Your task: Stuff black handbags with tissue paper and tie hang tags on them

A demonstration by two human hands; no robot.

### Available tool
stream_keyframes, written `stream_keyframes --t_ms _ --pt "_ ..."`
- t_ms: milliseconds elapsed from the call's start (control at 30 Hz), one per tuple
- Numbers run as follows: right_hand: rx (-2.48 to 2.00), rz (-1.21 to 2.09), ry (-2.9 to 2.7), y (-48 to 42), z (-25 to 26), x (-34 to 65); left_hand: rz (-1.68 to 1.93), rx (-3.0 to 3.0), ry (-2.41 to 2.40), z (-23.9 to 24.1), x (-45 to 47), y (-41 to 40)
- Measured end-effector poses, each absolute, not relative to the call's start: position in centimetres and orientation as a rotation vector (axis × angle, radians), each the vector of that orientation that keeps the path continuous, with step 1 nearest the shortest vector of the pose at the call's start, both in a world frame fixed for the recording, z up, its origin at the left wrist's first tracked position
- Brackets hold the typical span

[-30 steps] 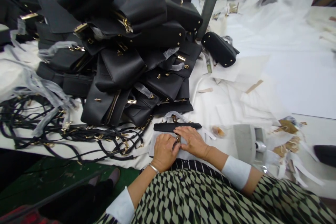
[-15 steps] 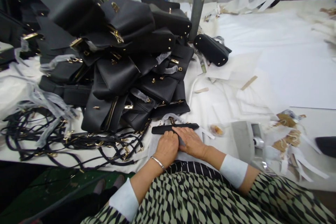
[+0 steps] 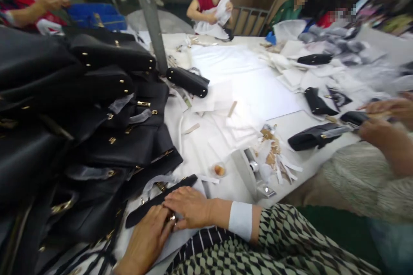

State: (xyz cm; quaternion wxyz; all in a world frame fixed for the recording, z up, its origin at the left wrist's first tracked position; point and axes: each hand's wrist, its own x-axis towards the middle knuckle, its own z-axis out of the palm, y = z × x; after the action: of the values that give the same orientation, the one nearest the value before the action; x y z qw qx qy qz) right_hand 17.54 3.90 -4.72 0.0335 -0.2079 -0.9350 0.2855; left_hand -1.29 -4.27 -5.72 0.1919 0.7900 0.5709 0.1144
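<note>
Near edge of the table [image 3: 245,94]: the left hand [image 3: 146,238] lies flat, fingers extended, pressing down on a black strap [image 3: 161,200] and the white wrapping sheet [image 3: 190,240] beneath it; the right hand [image 3: 190,208] lies flat just beside it, fingers overlapping the left hand's fingertips, palm down on the same sheet; neither hand is clenched, and whether any finger pinches the strap cannot be told. The strap lies slantwise at the near edge, one end under the hands, the other toward the bag pile.

Risk, judged: the pile of black bags [image 3: 80,129] leans tall over the left side, touching the strap area; a nudge from the left forearm could slide a bag onto the work. The sheet overhangs the near edge; uneven pressure could let strap and sheet slip off toward the lap.

Mid-table: a tape dispenser [image 3: 251,174] stands just right of the hands beside paper scraps [image 3: 274,154]; a sweep of the right sleeve could catch them.

Far edge: a co-worker's hands [image 3: 383,116] hold another black piece [image 3: 311,136]; further people sit at the far corner.
</note>
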Motion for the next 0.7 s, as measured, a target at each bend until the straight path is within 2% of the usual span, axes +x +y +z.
stream_keyframes --t_ms 133,200,300,367,500,700 --pt "-0.709 0.841 -2.749 4.2 -3.4 20.6 0.733 2.223 1.855 -8.1 -3.8 -5.3" --pt "-0.909 0.91 -2.59 4.5 -3.2 22.4 0.771 2.105 2.081 -8.0 -4.9 -5.6" --pt "-1.26 1.041 -2.257 5.4 -4.7 24.0 0.564 1.873 2.307 -6.4 -5.8 -4.8" --pt "-1.409 1.215 -2.056 6.0 -6.4 23.9 0.362 1.758 2.275 -5.5 -6.1 -3.2" --pt "-1.396 1.617 -1.714 5.7 -8.3 22.4 0.08 1.531 2.126 -5.2 -5.5 0.8" --pt "-1.411 2.059 -1.223 3.9 -7.3 22.2 0.087 1.546 2.216 -5.8 -3.5 1.7"
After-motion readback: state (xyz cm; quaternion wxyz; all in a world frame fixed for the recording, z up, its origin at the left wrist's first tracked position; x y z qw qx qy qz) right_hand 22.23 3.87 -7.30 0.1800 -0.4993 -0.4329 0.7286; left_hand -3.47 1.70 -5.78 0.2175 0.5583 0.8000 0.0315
